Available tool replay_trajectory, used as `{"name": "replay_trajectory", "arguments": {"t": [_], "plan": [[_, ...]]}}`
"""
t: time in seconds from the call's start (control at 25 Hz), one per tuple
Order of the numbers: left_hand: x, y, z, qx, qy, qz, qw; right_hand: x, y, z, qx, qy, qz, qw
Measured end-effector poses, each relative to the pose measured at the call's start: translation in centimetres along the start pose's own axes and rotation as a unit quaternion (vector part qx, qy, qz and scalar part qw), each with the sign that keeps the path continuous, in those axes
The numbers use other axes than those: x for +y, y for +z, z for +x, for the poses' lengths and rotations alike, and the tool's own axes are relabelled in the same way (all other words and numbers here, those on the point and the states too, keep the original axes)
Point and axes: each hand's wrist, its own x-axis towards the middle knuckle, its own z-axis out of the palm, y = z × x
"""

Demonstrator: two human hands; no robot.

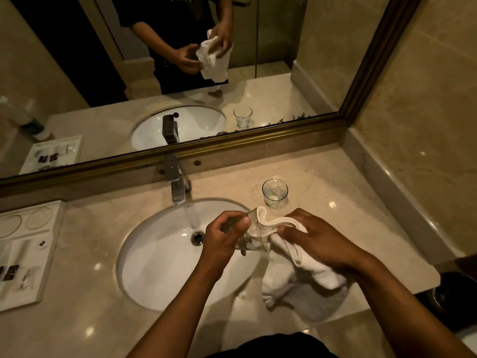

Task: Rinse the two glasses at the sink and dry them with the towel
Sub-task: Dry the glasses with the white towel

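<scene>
Obs.: left hand [224,235] at frame centre grips a clear glass [254,237] round its body, fingers and thumb curled on the wall, glass tipped with its mouth toward the right. Right hand [322,241] pinches a white towel [304,270], a fold of it pushed over the rim and into the mouth; the rest of the cloth hangs to the counter [348,202] at lower right. Held glass is over the right edge of the sink [160,267].

Second glass [275,193] stands upright on the counter, right of the faucet [178,187], above the hands. Water runs from the spout.

Handling, judged: glass is light, rigid, brittle, and probably slick if wet; the stone counter would not forgive a drop. Best hold is round the mid-body, not the rim. Towel is soft and bulky, conforms to the inside; work it with fingertips, modest pressure on the thin rim.

Risk: slip while twisting.
</scene>
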Motion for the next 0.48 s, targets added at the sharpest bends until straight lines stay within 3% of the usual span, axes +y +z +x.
{"name": "replay_trajectory", "arguments": {"t": [0.16,0.28,0.4,0.48], "plan": [[0.7,0.7,-0.1,-0.052,0.034,0.084,0.995,-0.2,2.1,0.5,-0.01,-0.024,-0.064,0.998],[0.7,1.0,-0.1,-0.039,0.027,0.076,0.996,0.2,2.5,0.9,-0.03,0.017,0.136,0.99],[0.5,1.0,0.1,0.011,0.038,0.103,0.994,1.1,2.1,0.4,-0.142,0.053,0.378,0.913],[0.5,1.1,0.1,0.03,0.032,0.082,0.996,1.0,2.6,-0.2,-0.192,0.028,0.4,0.896]]}}
